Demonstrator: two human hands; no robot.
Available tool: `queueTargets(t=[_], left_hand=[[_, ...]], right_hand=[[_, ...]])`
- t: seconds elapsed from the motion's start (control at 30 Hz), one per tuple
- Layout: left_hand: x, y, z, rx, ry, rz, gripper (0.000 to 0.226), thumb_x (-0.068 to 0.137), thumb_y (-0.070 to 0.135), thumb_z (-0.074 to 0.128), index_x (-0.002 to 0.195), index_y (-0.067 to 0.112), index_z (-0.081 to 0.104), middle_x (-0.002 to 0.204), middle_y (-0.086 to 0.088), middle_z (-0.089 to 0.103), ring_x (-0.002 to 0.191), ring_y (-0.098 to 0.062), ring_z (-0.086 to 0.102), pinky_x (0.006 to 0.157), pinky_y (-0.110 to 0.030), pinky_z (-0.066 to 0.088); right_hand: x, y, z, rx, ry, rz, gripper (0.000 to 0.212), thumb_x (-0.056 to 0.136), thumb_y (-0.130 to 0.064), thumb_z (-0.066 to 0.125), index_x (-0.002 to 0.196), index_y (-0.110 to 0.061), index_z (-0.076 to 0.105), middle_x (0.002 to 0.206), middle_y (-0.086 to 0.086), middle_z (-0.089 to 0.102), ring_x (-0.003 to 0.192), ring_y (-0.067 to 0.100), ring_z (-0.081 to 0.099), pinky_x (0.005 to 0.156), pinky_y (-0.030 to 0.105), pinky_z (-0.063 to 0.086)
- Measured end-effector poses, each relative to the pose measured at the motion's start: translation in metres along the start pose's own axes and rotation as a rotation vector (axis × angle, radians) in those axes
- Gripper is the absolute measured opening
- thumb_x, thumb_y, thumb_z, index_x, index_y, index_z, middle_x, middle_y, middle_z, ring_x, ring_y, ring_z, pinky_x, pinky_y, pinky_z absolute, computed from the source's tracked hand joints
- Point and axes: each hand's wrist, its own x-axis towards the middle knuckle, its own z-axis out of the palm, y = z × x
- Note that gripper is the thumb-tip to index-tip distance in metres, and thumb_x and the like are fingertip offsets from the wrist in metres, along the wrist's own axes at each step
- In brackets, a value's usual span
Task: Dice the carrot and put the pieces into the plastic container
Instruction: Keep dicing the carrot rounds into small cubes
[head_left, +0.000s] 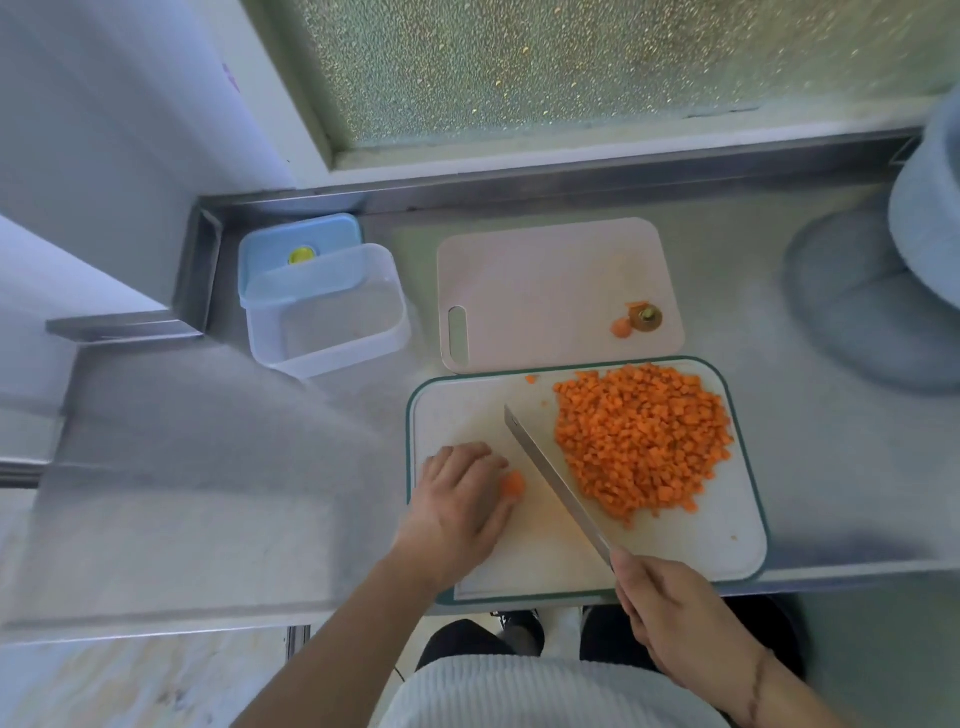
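Note:
A large heap of diced carrot (644, 441) lies on the right half of the green-rimmed white cutting board (737, 545). My left hand (457, 504) holds a small piece of carrot (513, 485) against the board's left side, fingers curled over it. My right hand (675, 618) grips the handle of a knife (556, 480), whose blade slants across the board between the carrot piece and the heap. The clear plastic container (327, 312) stands at the back left with nothing visible inside.
A blue lid (296, 244) lies behind the container. A pink cutting board (519, 291) further back carries the carrot top and a scrap (636, 319). One stray dice (531, 379) lies at the green-rimmed board's far edge. A grey bowl-like object (883, 301) stands far right. Steel counter with raised back rim.

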Motion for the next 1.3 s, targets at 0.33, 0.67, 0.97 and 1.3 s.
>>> queueTargets(t=[0.33,0.67,0.97,1.3], left_hand=[[-0.004,0.002,0.016,-0.1,0.089,0.159,0.009,0.093,0.009,0.071,0.093,0.004,0.078,0.102,-0.007,0.072,0.089,-0.024,0.068,0.079,-0.037,0.056],[-0.005,0.0,0.016,-0.118,0.095,0.165,0.009,0.085,0.001,0.078,0.094,0.004,0.078,0.104,-0.006,0.073,0.091,-0.023,0.069,0.081,-0.037,0.057],[-0.004,-0.005,0.012,-0.085,0.057,0.184,0.008,0.093,0.008,0.072,0.094,0.004,0.079,0.101,-0.005,0.074,0.091,-0.023,0.07,0.082,-0.034,0.057],[-0.005,-0.003,0.01,-0.078,0.055,0.21,0.009,0.094,0.006,0.069,0.093,0.001,0.077,0.1,-0.01,0.071,0.09,-0.027,0.068,0.082,-0.036,0.056]], right_hand=[[0.001,0.027,0.017,-0.249,0.088,-0.231,0.096,0.077,-0.088,0.013,0.09,-0.009,0.066,0.09,0.005,0.07,0.093,0.011,0.062,0.087,0.033,0.049],[-0.011,0.012,0.012,-0.15,0.059,-0.233,0.064,0.069,-0.092,0.016,0.096,-0.05,0.056,0.106,-0.03,0.059,0.109,-0.028,0.04,0.094,-0.004,0.025],[0.013,0.012,0.016,-0.209,0.021,-0.18,0.087,0.074,-0.09,0.015,0.064,-0.01,0.05,0.06,0.009,0.053,0.063,0.022,0.053,0.07,0.042,0.047],[-0.011,0.024,0.012,-0.131,0.05,-0.201,0.086,0.074,-0.088,0.024,0.101,-0.02,0.07,0.093,-0.013,0.07,0.097,-0.006,0.057,0.088,0.004,0.035]])
